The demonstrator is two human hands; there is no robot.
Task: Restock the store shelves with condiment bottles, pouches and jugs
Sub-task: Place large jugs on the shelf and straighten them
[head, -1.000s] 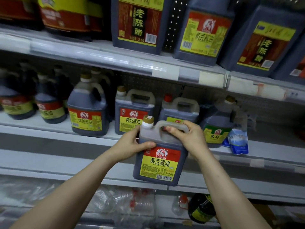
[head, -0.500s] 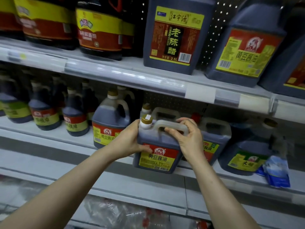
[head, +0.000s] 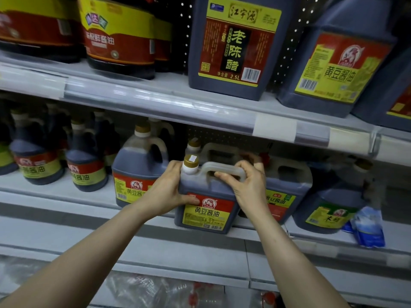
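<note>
A dark soy sauce jug with a red-and-yellow label and a gold cap stands at the front edge of the middle shelf. My left hand clasps its left side, thumb across the label. My right hand is wrapped around the clear top handle. Right behind it stands a like jug, mostly hidden. A rounder soy jug stands touching close on its left, and another square jug on its right.
Smaller soy bottles fill the middle shelf's left part. A green-label jug and a blue pouch sit at its right. The upper shelf carries big jugs, among them a 2.5L vinegar jug. Plastic-wrapped bottles lie below.
Both hands have lifted the jug from in front of the lower shelf edge up and forward onto the middle shelf's front edge. The view has moved closer and upward.
</note>
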